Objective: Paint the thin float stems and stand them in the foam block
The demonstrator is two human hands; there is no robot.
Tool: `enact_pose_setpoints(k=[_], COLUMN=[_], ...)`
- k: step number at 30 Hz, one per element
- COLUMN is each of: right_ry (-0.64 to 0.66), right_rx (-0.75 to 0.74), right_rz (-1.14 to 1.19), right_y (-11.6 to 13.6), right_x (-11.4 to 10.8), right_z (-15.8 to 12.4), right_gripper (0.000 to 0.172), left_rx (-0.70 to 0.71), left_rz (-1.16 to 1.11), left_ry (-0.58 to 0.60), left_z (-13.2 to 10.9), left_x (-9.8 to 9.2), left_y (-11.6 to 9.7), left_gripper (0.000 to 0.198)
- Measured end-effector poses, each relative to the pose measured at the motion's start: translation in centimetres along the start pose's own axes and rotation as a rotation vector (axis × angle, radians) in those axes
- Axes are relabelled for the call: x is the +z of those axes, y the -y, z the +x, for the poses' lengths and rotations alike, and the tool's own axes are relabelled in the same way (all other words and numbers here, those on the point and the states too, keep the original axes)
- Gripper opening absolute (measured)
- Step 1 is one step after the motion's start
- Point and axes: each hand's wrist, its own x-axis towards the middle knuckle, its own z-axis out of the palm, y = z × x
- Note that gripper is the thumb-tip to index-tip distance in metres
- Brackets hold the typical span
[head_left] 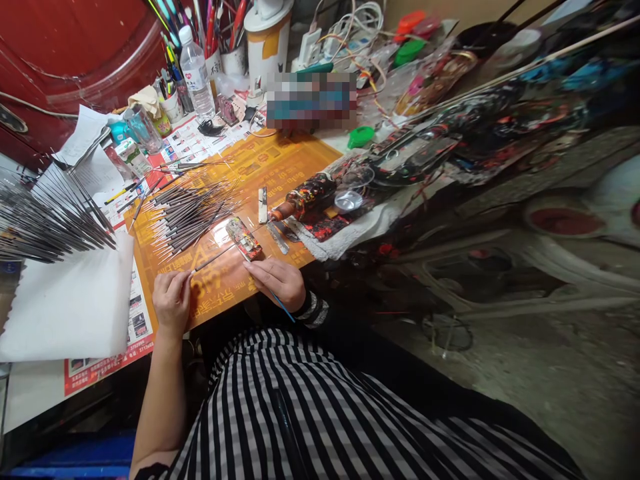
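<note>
My left hand [173, 299] is closed in a pinch on one end of a thin dark stick [216, 257], at the front edge of the orange table sheet. The stick slants up to the right, its far end by a paint-spattered block [244, 239]. My right hand [279, 280] is closed around a thin blue stick [284, 307], whose back end pokes out below the palm; its front end is hidden. The right fingertips are at the block's lower end; whether they touch it I cannot tell. Beyond my left hand lies a pile of similar dark sticks [187, 217] with thin wire-like ends.
More dark sticks [55, 213] lie on white foam [70, 300] at the left. A paint-crusted roller-like tool [310, 193], a small clear cup [349, 201] and a white cloth [325, 250] are at the right. A water bottle [197, 73] and pen holders stand behind.
</note>
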Motion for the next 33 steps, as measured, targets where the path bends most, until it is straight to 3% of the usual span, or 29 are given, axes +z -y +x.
enact_pose_setpoints(k=[6, 14, 19, 33], right_ry=[-0.07, 0.106, 0.093, 0.135], right_rx=[-0.021, -0.094, -0.113, -0.135], right_rz=[0.079, 0.22, 0.153, 0.078], right_y=[1.8, 6.0, 6.2, 6.6], right_x=[0.2, 2.9, 4.0, 3.9], right_z=[0.5, 0.6, 0.1, 0.3], right_gripper=[0.053, 0.054, 0.051, 0.056], left_rx=[0.001, -0.027, -0.033, -0.002], left_rz=[0.002, 0.003, 0.0, 0.024], left_ry=[-0.001, 0.027, 0.032, -0.003], left_z=[-0.1, -0.2, -0.4, -0.6], left_x=[0.1, 0.1, 0.2, 0.4], left_y=[-0.1, -0.6, -0.8, -0.9], left_gripper=[0.017, 0.019, 0.022, 0.022])
